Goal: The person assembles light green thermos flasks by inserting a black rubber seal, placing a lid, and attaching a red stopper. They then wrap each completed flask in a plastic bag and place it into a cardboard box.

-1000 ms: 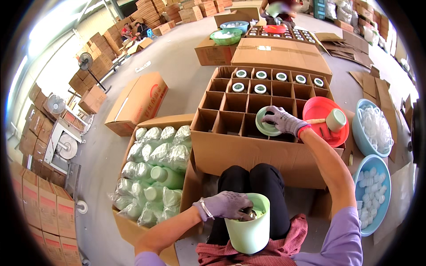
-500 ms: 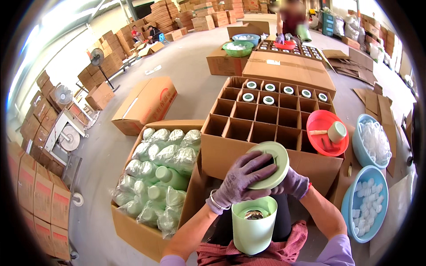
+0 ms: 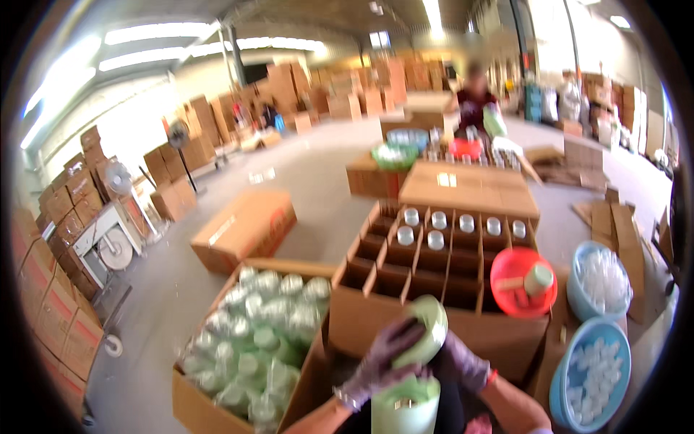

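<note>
A pale green round lid [image 3: 432, 327], tilted nearly on edge, is held above a pale green cylindrical container [image 3: 405, 418]. My left hand [image 3: 384, 356], in a purple-grey work glove, grips the lid on its left side. My gloved right hand [image 3: 466, 364] is closed at the lid's right edge, with its fingers partly hidden behind it. The container stands upright between my legs, its top uncovered, with something shiny inside. Motion smears the picture, so finger details are soft.
In front stands a divided carton [image 3: 434, 322] with several white-capped containers. A red bowl [image 3: 524, 300] rests on its right corner. Left is a carton of plastic-wrapped green bottles [image 3: 253, 340]. Blue basins [image 3: 589, 387] stand at right. A person [image 3: 473, 108] works beyond.
The view has tipped up, so the scene sits lower. The lid has turned from facing up to nearly on edge, still between my hands above the container.
</note>
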